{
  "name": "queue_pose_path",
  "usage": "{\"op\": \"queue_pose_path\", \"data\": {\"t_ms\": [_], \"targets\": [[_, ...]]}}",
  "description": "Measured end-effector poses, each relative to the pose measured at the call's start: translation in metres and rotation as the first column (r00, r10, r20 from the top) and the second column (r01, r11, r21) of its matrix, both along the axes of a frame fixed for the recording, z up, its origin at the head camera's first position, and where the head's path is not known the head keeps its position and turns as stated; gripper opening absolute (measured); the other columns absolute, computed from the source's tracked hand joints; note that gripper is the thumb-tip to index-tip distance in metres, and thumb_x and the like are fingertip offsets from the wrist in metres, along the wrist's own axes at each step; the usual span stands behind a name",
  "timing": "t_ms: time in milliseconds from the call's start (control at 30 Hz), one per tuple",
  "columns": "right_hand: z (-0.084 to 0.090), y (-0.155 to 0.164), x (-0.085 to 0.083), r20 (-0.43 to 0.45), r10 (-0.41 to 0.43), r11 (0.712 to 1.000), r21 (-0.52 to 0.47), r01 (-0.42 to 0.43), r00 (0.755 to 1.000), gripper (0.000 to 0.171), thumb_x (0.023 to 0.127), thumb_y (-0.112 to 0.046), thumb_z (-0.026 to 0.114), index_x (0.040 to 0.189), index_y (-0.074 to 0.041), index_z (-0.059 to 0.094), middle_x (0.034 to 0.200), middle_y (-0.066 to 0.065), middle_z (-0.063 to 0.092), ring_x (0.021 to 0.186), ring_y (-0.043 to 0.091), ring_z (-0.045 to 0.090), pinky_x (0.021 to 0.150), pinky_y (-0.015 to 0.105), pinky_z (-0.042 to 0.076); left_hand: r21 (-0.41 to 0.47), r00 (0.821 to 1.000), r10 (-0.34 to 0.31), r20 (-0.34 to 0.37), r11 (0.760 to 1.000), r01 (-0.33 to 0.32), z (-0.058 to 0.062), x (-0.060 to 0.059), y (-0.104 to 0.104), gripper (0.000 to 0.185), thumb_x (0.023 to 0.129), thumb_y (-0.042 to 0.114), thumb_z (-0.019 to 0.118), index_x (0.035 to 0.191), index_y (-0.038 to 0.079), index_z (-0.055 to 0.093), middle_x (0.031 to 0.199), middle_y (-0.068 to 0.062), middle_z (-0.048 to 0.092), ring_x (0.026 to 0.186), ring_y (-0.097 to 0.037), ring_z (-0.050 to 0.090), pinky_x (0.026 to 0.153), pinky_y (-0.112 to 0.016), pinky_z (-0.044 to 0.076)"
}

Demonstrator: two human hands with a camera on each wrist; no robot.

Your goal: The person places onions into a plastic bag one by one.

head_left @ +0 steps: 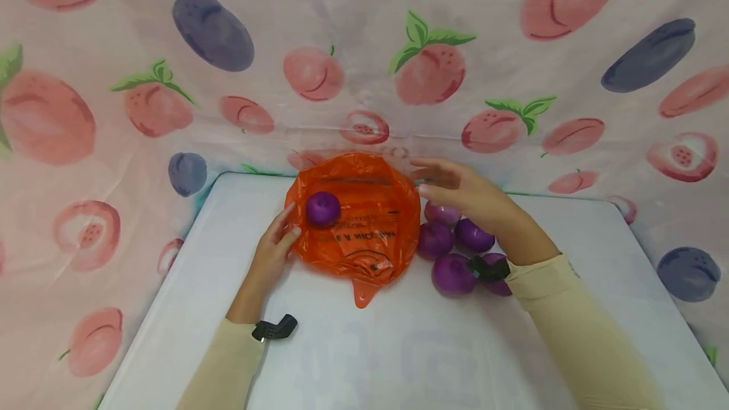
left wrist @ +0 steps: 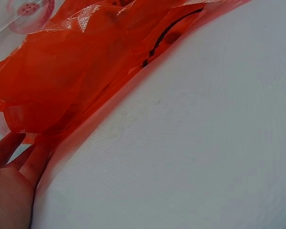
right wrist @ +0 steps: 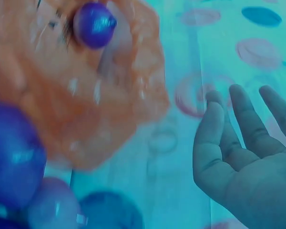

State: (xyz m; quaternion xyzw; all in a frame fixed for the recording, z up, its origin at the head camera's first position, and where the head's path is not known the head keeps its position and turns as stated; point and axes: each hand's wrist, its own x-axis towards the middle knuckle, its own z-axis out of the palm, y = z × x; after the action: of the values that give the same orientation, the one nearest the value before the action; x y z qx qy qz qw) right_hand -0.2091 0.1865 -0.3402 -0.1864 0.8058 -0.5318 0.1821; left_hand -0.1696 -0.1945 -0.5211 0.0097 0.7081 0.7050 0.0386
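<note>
From my remote seat, the left hand (head_left: 272, 250) rests with straight fingers against the near-left edge of a crumpled orange plastic bag (head_left: 364, 220) on the white table (head_left: 364, 347), pinning it without gripping. Just beyond its fingertips a round purple onion (head_left: 323, 209) sits on top of the bag. To the right, the right hand (head_left: 461, 192) hovers released, fingers spread, at the bag's far right rim, holding nothing. Beneath that wrist lies a cluster of purple onions (head_left: 452, 252), touching one another. My worry: the lone onion could roll off the slick plastic, since nothing cradles it. I cannot make out the bag's opening, the right wrist view is blurred and blue-tinted, and the forearm hides part of the cluster.
</note>
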Motion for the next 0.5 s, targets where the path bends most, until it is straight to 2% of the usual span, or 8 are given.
{"op": "queue_pose_path", "data": {"t_ms": [67,133,233,300,500], "targets": [[-0.001,0.015,0.003,-0.011,-0.061,0.998,0.018,0.061,0.998,0.055,0.100,-0.036,0.066,0.151,-0.030,0.047,0.149,0.004,0.056,0.140,0.025,0.050,0.119,0.056,0.035,-0.003,1.000,-0.002,-0.005,1.000,0.002,0.001,0.000,0.000,0.057,0.106,0.028,0.056,0.159,0.035,0.035,0.164,0.000,0.035,0.147,-0.025,0.039,0.100,-0.013,0.048],[-0.002,0.031,0.006,-0.032,-0.110,0.994,0.011,0.110,0.993,0.052,0.101,-0.035,0.064,0.150,-0.029,0.049,0.147,0.005,0.057,0.134,0.020,0.056,0.115,0.047,0.043,-0.004,1.000,-0.003,-0.006,1.000,0.003,0.001,0.001,-0.001,0.057,0.106,0.028,0.056,0.159,0.036,0.035,0.164,0.000,0.034,0.147,-0.025,0.039,0.100,-0.013,0.048],[-0.007,0.055,0.010,-0.071,-0.152,0.988,-0.036,0.150,0.986,0.048,0.104,-0.027,0.059,0.151,-0.022,0.049,0.145,0.009,0.057,0.126,0.015,0.062,0.102,0.034,0.054,-0.003,1.000,-0.005,-0.002,1.000,0.005,0.002,0.002,-0.001,0.057,0.106,0.029,0.056,0.159,0.037,0.035,0.165,0.002,0.033,0.148,-0.024,0.038,0.100,-0.013,0.048],[-0.011,0.070,0.011,-0.073,-0.180,0.980,-0.095,0.173,0.981,0.046,0.105,-0.021,0.057,0.150,-0.018,0.049,0.143,0.011,0.057,0.121,0.011,0.064,0.094,0.026,0.057,0.008,1.000,-0.004,0.000,1.000,0.004,0.002,0.001,-0.001,0.057,0.106,0.028,0.055,0.159,0.036,0.035,0.165,0.001,0.033,0.147,-0.024,0.038,0.100,-0.014,0.048],[-0.029,0.115,0.017,0.036,-0.215,0.931,-0.294,0.216,0.976,0.044,0.106,-0.010,0.052,0.150,-0.014,0.049,0.130,-0.002,0.063,0.116,0.007,0.065,0.093,0.018,0.054,0.034,1.000,-0.001,0.001,0.999,0.001,0.001,0.000,0.001,0.057,0.106,0.025,0.055,0.159,0.033,0.036,0.163,0.000,0.035,0.144,-0.023,0.040,0.100,-0.014,0.049]]}}
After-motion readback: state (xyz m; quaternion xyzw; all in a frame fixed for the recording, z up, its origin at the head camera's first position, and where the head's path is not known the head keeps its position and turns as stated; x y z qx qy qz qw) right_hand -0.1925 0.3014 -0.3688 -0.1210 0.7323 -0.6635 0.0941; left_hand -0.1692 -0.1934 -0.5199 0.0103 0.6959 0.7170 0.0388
